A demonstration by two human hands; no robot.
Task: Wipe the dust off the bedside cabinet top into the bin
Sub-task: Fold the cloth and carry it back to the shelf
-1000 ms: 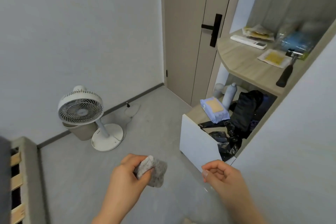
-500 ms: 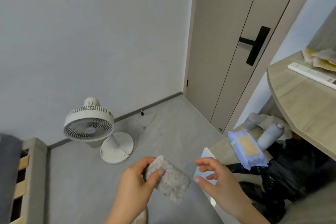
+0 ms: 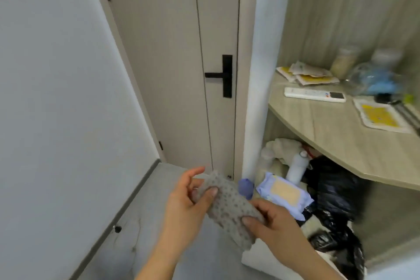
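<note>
Both hands hold 1 grey speckled cloth (image 3: 227, 208) low in the near centre of the view, above the grey floor (image 3: 145, 223). The left hand (image 3: 188, 202) pinches the cloth's far upper end, thumb pressed on top and the other fingers loosely spread behind it. The right hand (image 3: 272, 223) grips the cloth's near lower part, thumb on its face and fingers curled beneath.

To the right, the wood-grain cabinet top (image 3: 336, 134) carries a white remote (image 3: 314, 94), several yellow-and-white packets (image 3: 306, 74) at the far side, 1 more packet (image 3: 379, 116) to the right, and a clear bag with blue contents (image 3: 372, 77). Beneath it, the lower shelf holds a pack of wipes (image 3: 284, 194), a white bottle (image 3: 296, 168) and crumpled black plastic bags (image 3: 334, 191). No bin can be made out. A closed door (image 3: 177, 63) with a black handle (image 3: 223, 75) stands at the far centre.
</note>
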